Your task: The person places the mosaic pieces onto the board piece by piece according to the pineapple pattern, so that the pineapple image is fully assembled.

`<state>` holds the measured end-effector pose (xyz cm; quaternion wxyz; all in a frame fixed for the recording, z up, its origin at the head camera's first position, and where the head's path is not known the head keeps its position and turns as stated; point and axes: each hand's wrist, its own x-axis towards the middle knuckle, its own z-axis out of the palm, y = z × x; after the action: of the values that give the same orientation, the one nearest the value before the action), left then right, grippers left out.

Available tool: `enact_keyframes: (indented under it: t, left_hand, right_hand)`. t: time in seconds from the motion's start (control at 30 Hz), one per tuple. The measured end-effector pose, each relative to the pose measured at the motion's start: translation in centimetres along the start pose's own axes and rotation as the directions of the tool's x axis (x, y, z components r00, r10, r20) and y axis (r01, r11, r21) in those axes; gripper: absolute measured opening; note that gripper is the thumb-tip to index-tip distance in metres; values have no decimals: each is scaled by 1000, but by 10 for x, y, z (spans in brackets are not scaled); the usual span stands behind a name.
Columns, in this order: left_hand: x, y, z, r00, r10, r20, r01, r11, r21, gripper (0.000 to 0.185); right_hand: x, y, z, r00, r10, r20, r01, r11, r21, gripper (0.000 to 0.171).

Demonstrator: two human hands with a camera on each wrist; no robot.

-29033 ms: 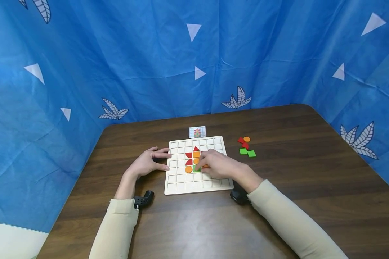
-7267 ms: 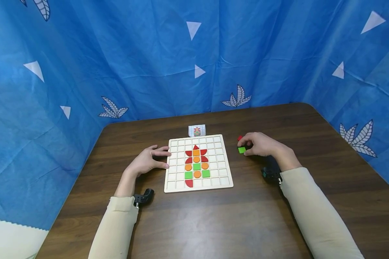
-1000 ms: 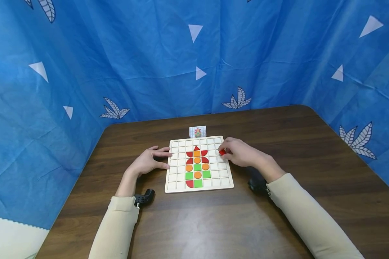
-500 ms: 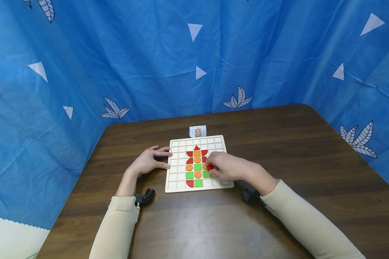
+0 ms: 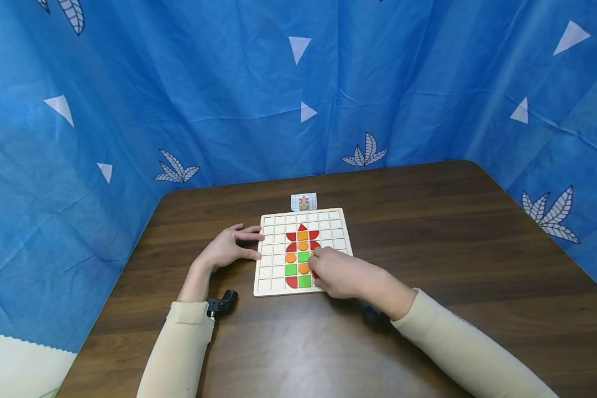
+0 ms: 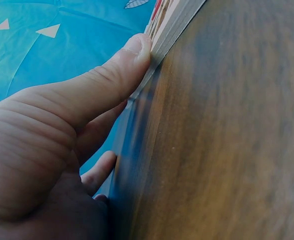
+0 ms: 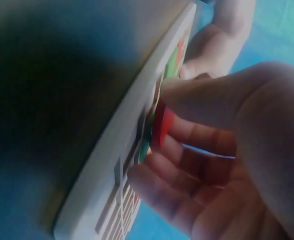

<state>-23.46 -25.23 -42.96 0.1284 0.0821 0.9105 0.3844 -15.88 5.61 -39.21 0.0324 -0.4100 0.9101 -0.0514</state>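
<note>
A pale gridded puzzle board (image 5: 265, 272) lies on the table, bearing a figure of red, orange and green shape tiles. My right hand (image 5: 340, 272) is over its lower right part and pinches a red tile (image 7: 162, 125) between thumb and fingers, close above the grid. That hand covers part of the figure's right side. A red quarter-round tile (image 5: 291, 282) and a green square tile (image 5: 304, 281) lie in the bottom row just left of it. At the board's left edge rests my left hand (image 5: 226, 249), fingers relaxed and thumb (image 6: 132, 55) touching the rim.
A small printed card (image 5: 304, 202) with a similar coloured figure lies just behind the board. The dark wooden table (image 5: 428, 221) extends to both sides, with a blue curtain (image 5: 229, 83) behind it. Black wrist devices (image 5: 223, 303) are strapped at the sleeves.
Over the last second my right hand has carried the red tile from the board's right edge to its lower right. Since the older frames, loose tiles have left the table and the figure has grown downward.
</note>
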Motion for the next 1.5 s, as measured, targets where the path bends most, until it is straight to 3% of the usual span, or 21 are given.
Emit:
enact_keyframes:
  t: [0.13,0.27,0.5,0.77,1.0,1.5]
  left_hand:
    - [0,0,0,1000,0,-2,0,1000,0,48]
    - [1,0,0,1000,-4,-1,4,1000,0,47]
    - [1,1,0,1000,3,4,-3,1000,3,47]
    - [2,3,-1,1000,11,1,-11,1000,15,47]
    - [3,4,-1,1000,23,4,-23,1000,17,46]
    - [1,0,0,1000,7,10,-7,1000,8,48]
  right_hand:
    - [1,-4,2,1000,-14,-26,13,998,-54,23]
    - [1,-3,2,1000,-12,-14,12,999,-34,26]
    - [1,4,1,999,-34,10,32,994,101,25]
    - [-1,15,1,998,-60,-21,63,963,261,21]
    - [-1,21,1,996,-83,-30,88,956,280,4]
    - [-5,30,3,991,-133,-31,136,939,317,9]
